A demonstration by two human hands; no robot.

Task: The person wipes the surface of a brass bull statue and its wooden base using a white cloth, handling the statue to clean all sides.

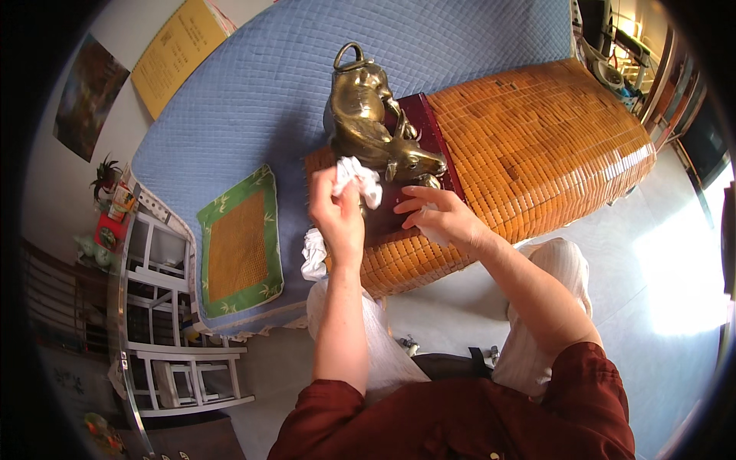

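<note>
A brass-coloured bull figurine (pixel 368 121) lies on a dark red base (pixel 425 126), its head turned toward the lower right. My left hand (pixel 339 213) pinches a crumpled white tissue (pixel 357 179) just below the bull's neck. Below the bull's head is my right hand (pixel 440 215), fingers spread over the base, with another piece of white tissue (pixel 432 225) held at its palm and partly hidden by the fingers. A further crumpled white tissue (pixel 313 255) lies beside my left wrist, at the edge of the mat.
An orange-brown tile mat (pixel 535 138) lies under the base, over a blue quilted cover (pixel 259 98). A green-bordered woven pad (pixel 213 259) lies at the left. White chair-like frames (pixel 190 379) stand lower left. My knees are close below the mat's edge.
</note>
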